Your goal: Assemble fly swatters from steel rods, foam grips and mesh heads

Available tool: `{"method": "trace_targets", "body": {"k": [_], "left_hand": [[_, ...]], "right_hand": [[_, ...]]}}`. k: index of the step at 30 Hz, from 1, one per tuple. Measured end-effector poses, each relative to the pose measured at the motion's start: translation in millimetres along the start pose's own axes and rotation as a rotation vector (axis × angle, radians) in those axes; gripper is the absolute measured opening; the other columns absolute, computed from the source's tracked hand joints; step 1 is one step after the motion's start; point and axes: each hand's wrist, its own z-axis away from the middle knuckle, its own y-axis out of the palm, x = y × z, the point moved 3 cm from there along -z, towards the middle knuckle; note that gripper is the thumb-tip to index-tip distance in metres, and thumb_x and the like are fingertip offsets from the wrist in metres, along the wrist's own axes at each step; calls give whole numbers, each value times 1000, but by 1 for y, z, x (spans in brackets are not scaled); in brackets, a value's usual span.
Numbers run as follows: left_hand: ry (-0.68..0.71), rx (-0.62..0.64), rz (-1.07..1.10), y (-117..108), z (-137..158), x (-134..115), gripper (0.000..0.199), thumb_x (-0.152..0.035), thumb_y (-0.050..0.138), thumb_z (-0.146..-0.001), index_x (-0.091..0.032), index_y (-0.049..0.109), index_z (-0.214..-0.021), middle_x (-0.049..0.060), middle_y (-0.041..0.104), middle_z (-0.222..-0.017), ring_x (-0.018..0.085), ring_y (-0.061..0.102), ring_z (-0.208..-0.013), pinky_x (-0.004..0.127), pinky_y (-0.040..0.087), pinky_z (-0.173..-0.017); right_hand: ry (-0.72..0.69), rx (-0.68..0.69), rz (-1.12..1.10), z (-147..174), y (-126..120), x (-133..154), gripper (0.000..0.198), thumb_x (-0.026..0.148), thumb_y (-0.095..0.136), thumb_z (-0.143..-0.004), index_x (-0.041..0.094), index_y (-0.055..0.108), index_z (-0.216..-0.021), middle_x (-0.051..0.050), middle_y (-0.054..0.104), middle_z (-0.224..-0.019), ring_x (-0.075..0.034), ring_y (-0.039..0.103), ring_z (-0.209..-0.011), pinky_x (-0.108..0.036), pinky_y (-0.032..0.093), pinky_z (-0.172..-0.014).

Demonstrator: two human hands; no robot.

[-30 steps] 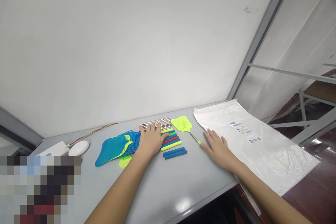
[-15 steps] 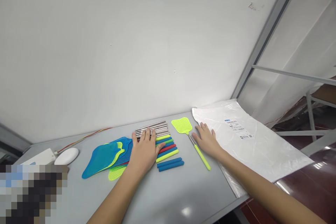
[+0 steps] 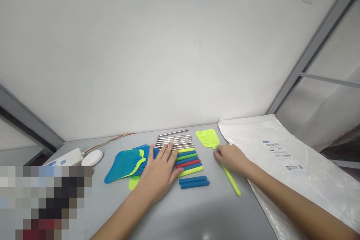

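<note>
My right hand (image 3: 232, 157) has its fingers closed round the thin shaft of a yellow-green fly swatter (image 3: 207, 137), just below its head. The swatter's handle points down toward the table's front. My left hand (image 3: 160, 170) lies palm down, fingers spread, over the left ends of a row of coloured handles (image 3: 188, 162) in yellow, blue, green and red. Behind its fingertips are several metal rods (image 3: 177, 140) side by side. Left of that hand is a pile of loose swatter heads (image 3: 125, 165), blue on top. Two blue handles (image 3: 194, 182) lie apart, nearer me.
A white plastic mailing bag (image 3: 250, 129) with a label covers the table's right side, beside my right forearm. At the left are a white oval object (image 3: 92, 157), a white power strip (image 3: 66, 157) and thin wires (image 3: 109, 141). A pale wall (image 3: 174, 63) stands behind.
My right hand has moved from lying open beside the swatter to gripping its shaft. My left hand has drawn slightly toward me, uncovering more rods. The view has shifted right.
</note>
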Motion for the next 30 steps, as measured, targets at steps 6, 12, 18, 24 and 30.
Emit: {"method": "trace_targets", "body": {"k": [6, 12, 18, 24, 30], "left_hand": [[-49, -1, 77, -5, 18, 6, 53, -52, 31, -94, -29, 43, -140, 8, 35, -150, 30, 31, -138, 63, 3, -112], [-56, -15, 126, -12, 15, 3, 52, -54, 30, -94, -29, 47, -136, 8, 41, -147, 31, 33, -136, 64, 4, -112], [-109, -82, 129, -22, 22, 18, 46, -51, 30, -95, -27, 54, -127, 8, 48, -141, 28, 38, -132, 62, 5, -112], [-382, -59, 150, -23, 4, 72, 37, -34, 26, -97, -25, 62, -102, 5, 60, -126, 25, 47, -119, 53, 23, -107], [-458, 180, 251, 8, -52, 117, 29, -32, 32, -91, -22, 60, -92, 8, 66, -106, 27, 52, -109, 45, 39, -89]], "right_hand": [[-32, -39, 102, -24, 7, 4, 38, 35, 33, -95, 17, 58, -74, -10, 67, -71, -23, 62, -65, -38, 34, -73], [-227, -118, 113, -63, -9, 48, 28, 34, 35, -96, 16, 57, -100, -14, 65, -100, -28, 61, -94, -39, 33, -84], [-376, -68, 19, -121, -4, 119, 28, 34, 37, -97, 20, 56, -112, -10, 64, -110, -22, 61, -95, -29, 37, -79], [-180, -17, -46, -133, 4, 100, 35, 35, 31, -96, 15, 58, -104, -14, 68, -93, -27, 64, -85, -32, 40, -65], [-92, 65, -128, -140, 12, 68, 35, 36, 37, -91, 14, 63, -98, -17, 69, -95, -29, 64, -88, -34, 41, -67]]}}
